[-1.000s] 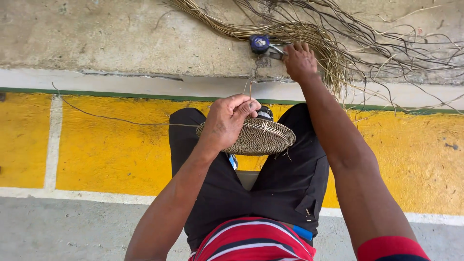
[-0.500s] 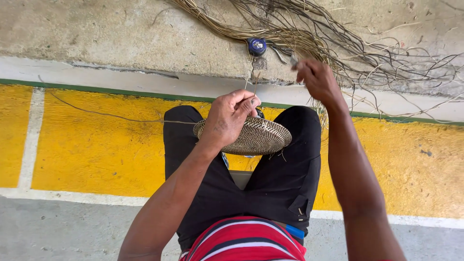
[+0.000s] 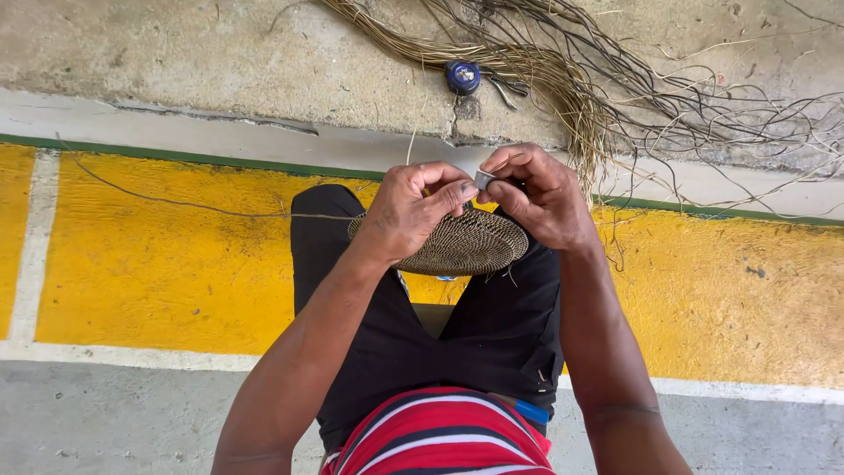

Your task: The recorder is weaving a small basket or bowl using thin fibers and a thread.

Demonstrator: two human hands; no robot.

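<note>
Pinching a small grey piece between both hands: left hand closed over the woven disc on the lap, right hand closed on the piece just above. Could slip and loosen the weave, or snag the long strand.

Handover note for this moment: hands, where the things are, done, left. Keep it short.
Left hand: rests on the woven disc, fingertips pinching at its far edge.
Right hand: meets the left, pinching a small grey piece; what it is, too small to tell.
Disc: lies on the lap, on the black trousers. A long strand trails off to the left over the yellow floor.
Fibre bundle, blue tape measure and a small metal tool: on the concrete ahead.
Done: a tightly woven flat round.
Left: loose strand not yet worked in.
</note>
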